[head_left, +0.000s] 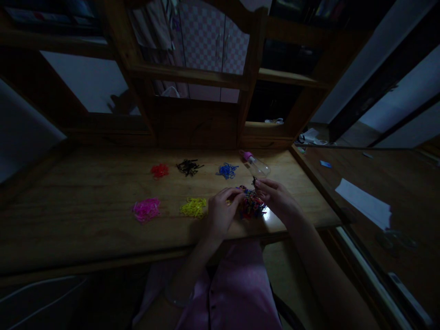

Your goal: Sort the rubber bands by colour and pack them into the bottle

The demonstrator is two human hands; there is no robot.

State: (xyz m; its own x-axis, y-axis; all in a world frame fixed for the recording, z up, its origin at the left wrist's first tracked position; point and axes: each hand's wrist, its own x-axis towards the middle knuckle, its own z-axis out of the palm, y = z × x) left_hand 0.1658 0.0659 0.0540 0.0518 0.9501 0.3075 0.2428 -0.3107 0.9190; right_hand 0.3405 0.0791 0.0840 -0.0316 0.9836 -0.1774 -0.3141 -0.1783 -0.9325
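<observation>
A mixed heap of coloured rubber bands (251, 205) lies on the wooden desk (85, 229) between my hands. My left hand (222, 211) rests at the heap's left edge, fingers curled and pinching at something small and yellowish. My right hand (275, 195) hovers at the heap's right side, fingertips pinched on a small dark band. Sorted piles lie to the left: pink (146, 209), yellow (194, 206), red (160, 171), black (189, 167) and blue (227, 171).
A clear bottle with a pink cap (256, 165) lies on its side just behind the heap. Wooden shelving (195, 75) rises at the desk's back. To the right, a second surface holds a white paper (364, 204) and small items. The room is dim.
</observation>
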